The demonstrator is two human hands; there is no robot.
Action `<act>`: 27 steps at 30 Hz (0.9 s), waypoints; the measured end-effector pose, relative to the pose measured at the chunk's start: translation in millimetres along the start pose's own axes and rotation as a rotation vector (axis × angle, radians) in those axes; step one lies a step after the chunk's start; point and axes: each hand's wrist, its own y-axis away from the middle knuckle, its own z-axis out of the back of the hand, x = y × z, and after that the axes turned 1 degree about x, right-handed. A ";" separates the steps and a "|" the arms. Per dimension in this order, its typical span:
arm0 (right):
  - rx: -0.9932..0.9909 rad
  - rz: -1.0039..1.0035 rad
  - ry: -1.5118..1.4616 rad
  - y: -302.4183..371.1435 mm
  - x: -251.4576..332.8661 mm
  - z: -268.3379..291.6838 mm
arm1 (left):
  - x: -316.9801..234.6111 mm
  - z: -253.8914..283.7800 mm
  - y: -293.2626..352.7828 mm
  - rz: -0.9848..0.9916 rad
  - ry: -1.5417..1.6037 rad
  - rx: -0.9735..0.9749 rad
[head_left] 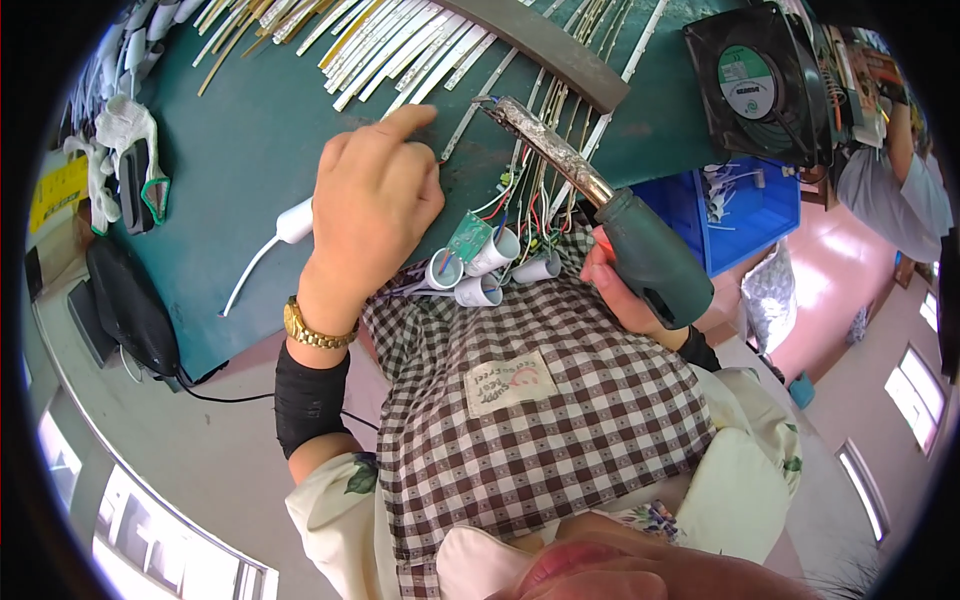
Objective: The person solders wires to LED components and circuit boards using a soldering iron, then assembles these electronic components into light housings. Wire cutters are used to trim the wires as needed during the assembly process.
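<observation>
My right hand is wrapped round the dark green handle of a soldering iron. Its thick, scorched metal barrel slants up and left, and the tip ends a little right of my left hand. That left hand is closed, apart from a forefinger reaching over the bench; what its curled fingers hold, if anything, is hidden. Beside its wrist lies a white tube with a white cable. Between my hands are several short white tubes, a small green circuit board and coloured wires, at the bench edge against my checked apron.
Narrow light strips lie in rows on the green bench, with a dark bar across some. A black fan and a blue bin are at right. Gloves and a black object are at left.
</observation>
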 end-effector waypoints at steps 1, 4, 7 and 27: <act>-0.003 -0.002 0.002 0.5 -0.7 0.4 | -0.8 3.7 -2.4 -0.072 -0.032 0.068; -0.012 -0.034 -0.032 2.4 -1.5 0.1 | -0.3 13.8 -16.2 -0.271 -0.075 0.205; -0.099 -0.005 -0.057 0.3 2.0 -1.4 | 2.5 14.3 -19.7 -0.340 -0.097 0.278; -0.074 -0.027 0.010 4.0 2.0 8.4 | 3.5 17.4 -37.3 -0.446 -0.133 0.325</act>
